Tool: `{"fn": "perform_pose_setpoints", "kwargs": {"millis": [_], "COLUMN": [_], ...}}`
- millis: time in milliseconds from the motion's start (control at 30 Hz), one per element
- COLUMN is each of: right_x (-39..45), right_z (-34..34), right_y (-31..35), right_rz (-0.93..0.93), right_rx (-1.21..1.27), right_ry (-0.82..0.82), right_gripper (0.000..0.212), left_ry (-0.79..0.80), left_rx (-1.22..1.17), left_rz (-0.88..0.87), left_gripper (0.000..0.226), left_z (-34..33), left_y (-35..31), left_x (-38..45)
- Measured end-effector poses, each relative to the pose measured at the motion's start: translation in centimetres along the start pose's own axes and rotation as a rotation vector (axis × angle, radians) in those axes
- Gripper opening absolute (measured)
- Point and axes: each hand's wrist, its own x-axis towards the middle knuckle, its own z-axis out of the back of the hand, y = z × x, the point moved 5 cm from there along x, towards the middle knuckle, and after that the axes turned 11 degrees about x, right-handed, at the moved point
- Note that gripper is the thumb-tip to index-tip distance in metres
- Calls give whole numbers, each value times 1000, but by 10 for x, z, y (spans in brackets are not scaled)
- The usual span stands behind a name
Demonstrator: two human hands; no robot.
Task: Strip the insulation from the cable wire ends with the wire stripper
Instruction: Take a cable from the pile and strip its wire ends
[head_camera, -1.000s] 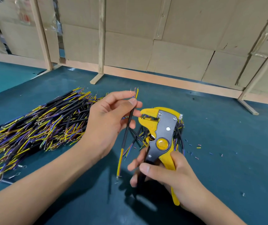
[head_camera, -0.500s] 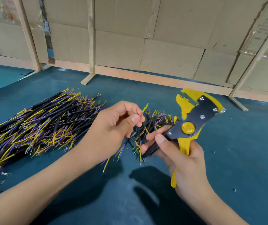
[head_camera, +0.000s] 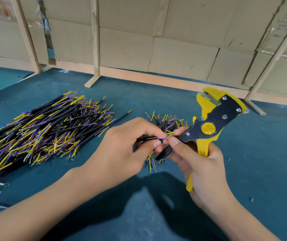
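Note:
My left hand (head_camera: 121, 145) grips a short black cable (head_camera: 148, 138) lying sideways, its thin blue and yellow inner wires poking out to the right. My right hand (head_camera: 200, 164) holds the yellow and black wire stripper (head_camera: 214, 122) by its handles, jaws tilted up and to the right, away from the cable. The right thumb and forefinger touch the cable's wire tips. A small heap of cables (head_camera: 167, 122) lies on the table just behind both hands.
A large pile of black cables with yellow, blue and brown wire ends (head_camera: 40, 133) covers the teal table (head_camera: 156, 214) at the left. Tiny insulation scraps (head_camera: 229, 159) dot the mat at the right. Wooden frame posts (head_camera: 95, 40) and cardboard panels stand behind.
The left hand lowered the cable from upright to sideways. The stripper swung from beside the cable to up and right, and the right fingers came onto the wire tips.

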Motion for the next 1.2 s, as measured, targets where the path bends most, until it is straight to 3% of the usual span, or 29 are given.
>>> {"fn": "perform_pose_setpoints", "kwargs": {"millis": [133, 233, 367, 567, 700, 1200], "right_x": [3, 7, 6, 2, 0, 5], "right_z": [0, 2, -4, -7, -8, -5], "right_y": [2, 3, 0, -5, -5, -3], "right_rz": [-23, -56, -132, -176, -174, -193], "right_rx": [89, 148, 194, 209, 245, 262], "right_ry": [2, 7, 79, 108, 89, 117], "right_gripper": [12, 14, 13, 28, 17, 22], "left_ry": [108, 194, 190, 183, 184, 143], "left_rx": [-222, -322, -429, -528, -571, -683], "left_rz": [240, 338, 342, 334, 375, 348], "left_gripper": [35, 25, 24, 22, 20, 12], "left_z": [0, -2, -3, -8, -13, -12], "left_y": [12, 20, 16, 8, 4, -5], "left_x": [3, 8, 8, 7, 6, 9]}}
